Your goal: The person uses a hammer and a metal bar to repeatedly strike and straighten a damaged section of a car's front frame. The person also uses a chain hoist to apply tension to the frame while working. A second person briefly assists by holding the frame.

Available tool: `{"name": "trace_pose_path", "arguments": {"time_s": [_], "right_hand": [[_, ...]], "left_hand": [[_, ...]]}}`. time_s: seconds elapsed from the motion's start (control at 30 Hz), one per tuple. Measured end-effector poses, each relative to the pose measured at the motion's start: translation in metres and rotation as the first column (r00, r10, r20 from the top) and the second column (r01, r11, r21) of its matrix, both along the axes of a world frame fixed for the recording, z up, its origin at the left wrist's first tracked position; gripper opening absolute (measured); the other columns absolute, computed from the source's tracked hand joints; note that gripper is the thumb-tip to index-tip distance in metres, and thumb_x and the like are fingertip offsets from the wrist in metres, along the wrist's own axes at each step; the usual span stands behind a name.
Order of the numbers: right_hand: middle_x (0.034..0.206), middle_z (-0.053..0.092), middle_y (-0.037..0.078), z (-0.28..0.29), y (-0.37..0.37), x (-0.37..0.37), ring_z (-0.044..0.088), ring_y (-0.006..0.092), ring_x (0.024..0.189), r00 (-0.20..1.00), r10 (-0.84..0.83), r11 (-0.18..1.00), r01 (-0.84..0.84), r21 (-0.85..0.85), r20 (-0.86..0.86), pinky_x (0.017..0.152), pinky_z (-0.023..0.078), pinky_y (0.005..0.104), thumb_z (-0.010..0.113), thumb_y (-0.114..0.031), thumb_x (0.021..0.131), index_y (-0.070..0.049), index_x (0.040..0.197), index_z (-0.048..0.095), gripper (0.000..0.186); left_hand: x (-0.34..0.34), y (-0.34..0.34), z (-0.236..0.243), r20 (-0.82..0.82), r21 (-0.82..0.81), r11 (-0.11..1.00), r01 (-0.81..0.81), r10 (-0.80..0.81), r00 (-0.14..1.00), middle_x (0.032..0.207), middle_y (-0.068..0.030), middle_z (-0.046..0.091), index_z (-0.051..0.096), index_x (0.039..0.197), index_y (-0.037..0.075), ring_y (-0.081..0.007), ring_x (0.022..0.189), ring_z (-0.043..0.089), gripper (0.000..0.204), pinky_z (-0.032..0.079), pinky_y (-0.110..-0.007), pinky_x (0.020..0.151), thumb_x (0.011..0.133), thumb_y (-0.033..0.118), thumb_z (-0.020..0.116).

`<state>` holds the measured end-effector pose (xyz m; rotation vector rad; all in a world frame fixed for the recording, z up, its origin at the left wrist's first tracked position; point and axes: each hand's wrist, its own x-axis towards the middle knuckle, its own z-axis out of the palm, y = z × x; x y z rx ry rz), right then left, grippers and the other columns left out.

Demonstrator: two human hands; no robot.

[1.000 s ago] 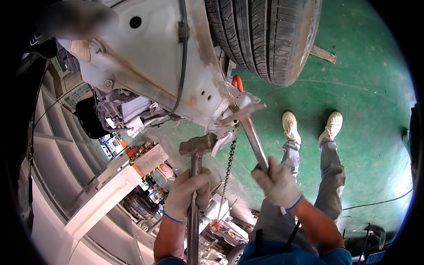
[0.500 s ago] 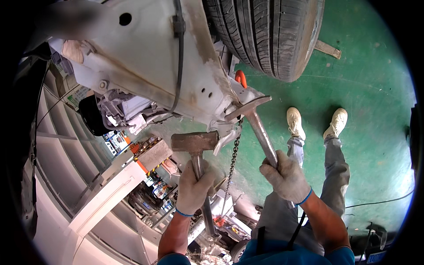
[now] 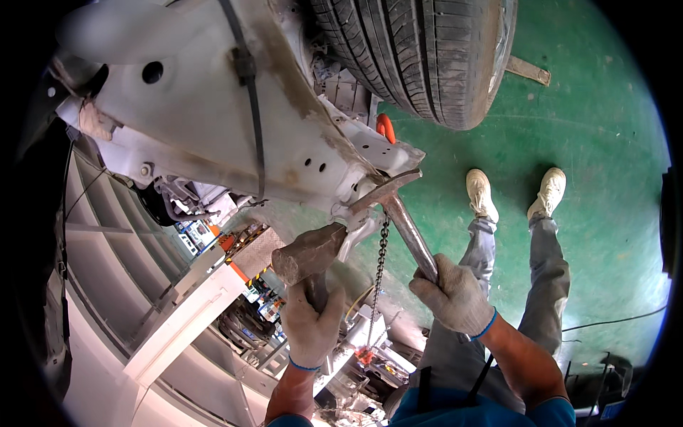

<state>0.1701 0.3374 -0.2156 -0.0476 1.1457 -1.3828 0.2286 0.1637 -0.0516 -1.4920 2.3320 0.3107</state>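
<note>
From where I stand, taking twelve as straight ahead of the person, the way to do this well, I'd say, is to hold the slim hammer (image 3: 408, 226) steady, its long head square along the lower corner of the pale metal panel (image 3: 206, 132), and to bring the sledgehammer (image 3: 311, 254) up on a controlled line, its face flat and the right-hand knuckles clear. A loose wrist could let either head glance off the bent lip (image 3: 353, 235), and the hanging chain (image 3: 380, 260) close by deserves a wide berth. The gloved right hand (image 3: 455, 295) has its fingers curled snugly round the slim hammer's handle, leaving no gap; that hammer's head sits beyond them at eleven o'clock, laid across the panel's corner, though I can't tell whether it actually touches. The gloved left hand (image 3: 313, 327) is closed round the sledge's handle just under the head, so the heavy block lies at twelve o'clock from those fingers, close above them. The chain drops at about two o'clock from the left hand, ten from the right, and the tyre (image 3: 434, 64) stands at twelve from the right.
</note>
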Motion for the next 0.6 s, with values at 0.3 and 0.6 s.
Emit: {"name": "trace_pose_path", "arguments": {"time_s": [0.3, 0.6], "right_hand": [[0.073, 0.06, 0.003, -0.006, 0.012, 0.007, 0.059, 0.0148, 0.063, 0.976, -0.058, 0.998, 0.061, -0.01, 0.209, 0.061, 0.049, 0.0337, 0.071, -0.014, 0.094, -0.002, 0.095, 0.061, 0.015], [0.081, 0.061, 0.002, -0.013, 0.024, 0.006, 0.055, 0.0111, 0.073, 0.983, -0.076, 0.997, 0.072, 0.026, 0.167, 0.067, 0.048, 0.0306, 0.072, -0.019, 0.094, -0.003, 0.097, 0.062, 0.019]], "left_hand": [[0.02, 0.007, -0.022, -0.111, -0.096, 0.995, 0.0, -0.01, 0.994, 0.075, -0.0012, 0.056, 0.057, 0.1, 0.0, -0.0094, 0.067, 0.047, 0.028, 0.045, -0.028, 0.061, 0.083, 0.009, 0.077], [0.03, -0.003, -0.025, -0.241, 0.189, 0.967, -0.173, 0.216, 0.946, 0.079, -0.0019, 0.061, 0.058, 0.106, 0.002, -0.0099, 0.057, 0.056, 0.026, 0.049, -0.027, 0.055, 0.085, 0.007, 0.074]]}}
